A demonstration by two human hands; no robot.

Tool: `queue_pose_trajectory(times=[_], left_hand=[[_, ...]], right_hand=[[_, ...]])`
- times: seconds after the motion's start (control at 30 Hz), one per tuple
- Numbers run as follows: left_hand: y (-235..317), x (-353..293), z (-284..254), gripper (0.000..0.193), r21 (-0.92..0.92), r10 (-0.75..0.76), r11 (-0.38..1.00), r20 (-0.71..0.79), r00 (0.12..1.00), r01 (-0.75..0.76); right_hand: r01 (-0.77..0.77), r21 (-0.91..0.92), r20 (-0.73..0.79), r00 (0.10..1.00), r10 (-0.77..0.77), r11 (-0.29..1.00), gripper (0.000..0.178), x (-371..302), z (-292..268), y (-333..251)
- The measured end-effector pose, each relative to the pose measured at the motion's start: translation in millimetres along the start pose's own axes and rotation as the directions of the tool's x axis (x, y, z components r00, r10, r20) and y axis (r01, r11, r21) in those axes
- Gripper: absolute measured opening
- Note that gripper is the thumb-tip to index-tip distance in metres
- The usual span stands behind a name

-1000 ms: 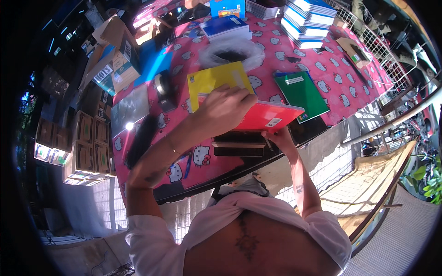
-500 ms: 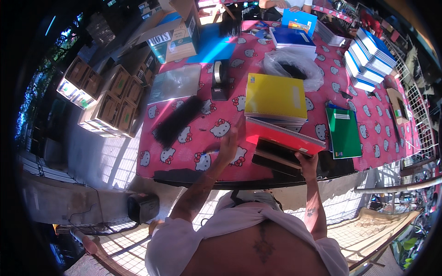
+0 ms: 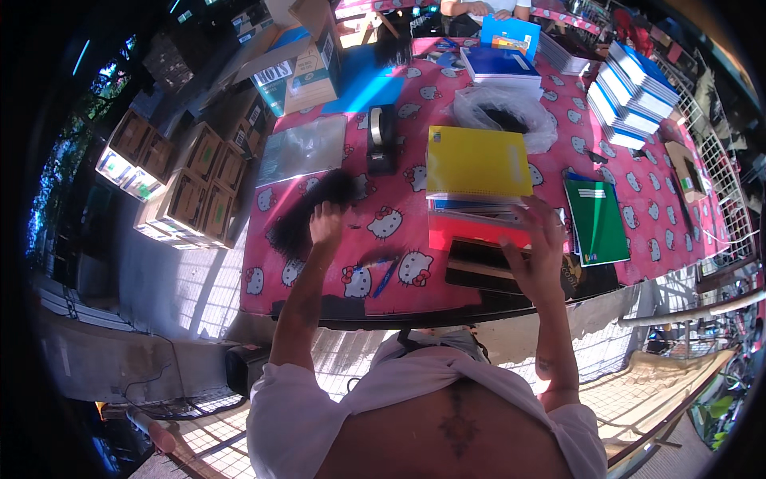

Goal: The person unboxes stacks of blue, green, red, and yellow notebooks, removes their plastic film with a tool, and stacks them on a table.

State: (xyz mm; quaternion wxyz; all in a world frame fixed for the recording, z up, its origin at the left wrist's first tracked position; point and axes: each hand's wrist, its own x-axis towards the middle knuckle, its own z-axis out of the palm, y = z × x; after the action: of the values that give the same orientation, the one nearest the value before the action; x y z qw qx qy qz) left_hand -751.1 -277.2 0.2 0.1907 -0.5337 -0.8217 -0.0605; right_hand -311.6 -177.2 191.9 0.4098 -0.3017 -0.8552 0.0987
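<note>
My left hand (image 3: 326, 225) is at the near right edge of a bundle of thin black strands (image 3: 297, 219), fingers bent and pressed together on it. What exactly the fingertips pinch is partly hidden. My right hand (image 3: 541, 249) hovers with fingers apart at the right end of a red notebook (image 3: 471, 230), holding nothing. That notebook lies in front of a stack topped by a yellow spiral notebook (image 3: 477, 162). Nearer the table edge is a dark, brown-trimmed flat block (image 3: 479, 269). A green notebook (image 3: 597, 222) lies to the right.
A blue pen (image 3: 386, 277) lies near the front. Behind are a tape dispenser (image 3: 381, 140), clear plastic sleeves (image 3: 302, 150), a plastic bag (image 3: 545, 132), blue notebook stacks (image 3: 634, 96) and an open carton (image 3: 299, 73). Boxes (image 3: 191, 188) stand left; a co-worker (image 3: 487, 8) sits across.
My left hand has moved left from beside the red notebook to the black strands. My right hand has let go of the red notebook, which now lies flatter and straighter against the stack.
</note>
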Motion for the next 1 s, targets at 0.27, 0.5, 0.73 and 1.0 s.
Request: queue_pose_trajectory(times=[0.27,0.5,0.73,1.0], left_hand=[[26.7,-10.8,-7.8,0.016,-0.163,0.035,0.985,-0.107,0.994,-0.053],[88.3,8.0,-103.3,0.016,-0.526,-0.158,0.85,-0.297,0.942,-0.023],[186.2,-22.2,-129.4,0.052,-0.992,-0.039,0.01,0.124,0.992,0.124],[157.3,17.2,-167.7,0.055,-0.973,0.082,0.194,0.142,0.986,0.124]], right_hand=[[0.129,-0.056,0.121,0.985,-0.121,0.99,0.024,25.7,91.5,-10.9],[0.044,0.016,0.154,0.987,-0.046,0.999,0.012,33.9,89.5,-8.4],[-0.002,0.064,0.205,0.979,-0.011,0.998,0.012,35.9,89.8,-19.0],[0.037,0.015,0.158,0.987,-0.039,0.999,0.015,35.2,87.9,-13.9]])
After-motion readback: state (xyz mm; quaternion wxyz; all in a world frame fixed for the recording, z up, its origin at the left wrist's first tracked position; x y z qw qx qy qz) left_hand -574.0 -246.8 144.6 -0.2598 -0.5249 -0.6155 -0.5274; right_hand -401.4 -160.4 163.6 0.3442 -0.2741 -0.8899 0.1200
